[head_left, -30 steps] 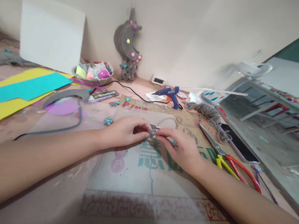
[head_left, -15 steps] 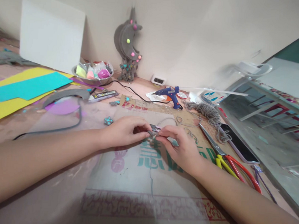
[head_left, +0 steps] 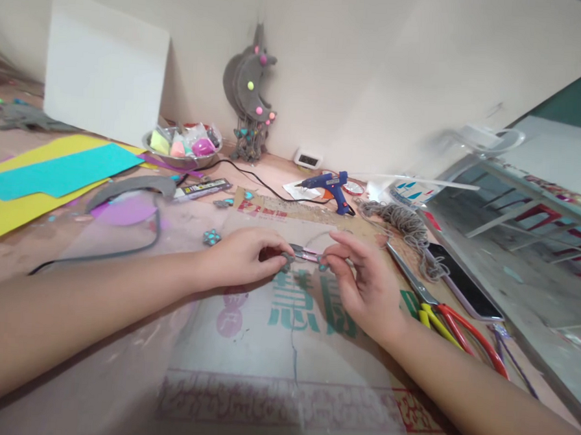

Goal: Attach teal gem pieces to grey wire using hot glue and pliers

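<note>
My left hand point(head_left: 249, 257) is closed, thumb and forefinger pinching a small grey-and-teal piece point(head_left: 287, 263), partly covered by the fingertips. To its right, my right hand point(head_left: 365, 283) has thumb and forefinger drawn together at a tiny teal piece point(head_left: 322, 267); its other fingers are loosely curled. Between the two hands lies a slim pair of pointed metal tools or small scissors point(head_left: 305, 253), too blurred to name surely. A grey-and-teal star-like ornament point(head_left: 211, 237) rests left of my left hand. Beneath both hands is a clear sheet point(head_left: 254, 352) over printed cardboard.
A blue glue gun point(head_left: 328, 184) stands behind my hands. On the right are a bundle of grey cord point(head_left: 402, 223), red-and-yellow-handled scissors point(head_left: 435, 303) and a phone point(head_left: 465, 282). A bowl of coloured clay packs point(head_left: 177, 153) and a grey moon ornament point(head_left: 251, 89) are at the back.
My right hand has moved right, away from my left hand, and the tiny teal piece shows at its fingertips. My left hand stays nearly in place.
</note>
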A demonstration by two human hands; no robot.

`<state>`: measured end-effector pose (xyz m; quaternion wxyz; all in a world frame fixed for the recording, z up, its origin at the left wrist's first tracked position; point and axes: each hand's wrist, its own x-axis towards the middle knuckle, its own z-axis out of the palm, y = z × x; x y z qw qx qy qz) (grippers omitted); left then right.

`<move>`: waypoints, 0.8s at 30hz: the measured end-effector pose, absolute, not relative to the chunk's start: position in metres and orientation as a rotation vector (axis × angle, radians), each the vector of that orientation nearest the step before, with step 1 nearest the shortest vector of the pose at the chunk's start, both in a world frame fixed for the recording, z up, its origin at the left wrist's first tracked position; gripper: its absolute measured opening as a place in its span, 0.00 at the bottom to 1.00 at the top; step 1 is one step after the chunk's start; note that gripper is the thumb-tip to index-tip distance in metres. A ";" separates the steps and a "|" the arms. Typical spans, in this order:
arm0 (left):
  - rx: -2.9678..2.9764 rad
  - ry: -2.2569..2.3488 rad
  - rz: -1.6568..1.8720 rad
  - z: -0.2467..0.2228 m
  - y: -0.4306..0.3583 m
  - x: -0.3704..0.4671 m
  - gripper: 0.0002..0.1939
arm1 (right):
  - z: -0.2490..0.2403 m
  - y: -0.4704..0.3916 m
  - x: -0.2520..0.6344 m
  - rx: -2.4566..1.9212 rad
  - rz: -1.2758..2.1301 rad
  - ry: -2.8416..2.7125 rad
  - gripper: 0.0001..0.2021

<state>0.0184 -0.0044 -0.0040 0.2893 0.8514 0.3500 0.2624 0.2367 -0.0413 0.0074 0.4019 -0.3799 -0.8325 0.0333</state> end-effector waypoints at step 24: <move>2.125 1.068 1.077 0.001 -0.001 0.015 0.12 | 0.004 -0.043 0.230 -0.909 0.036 -2.281 0.19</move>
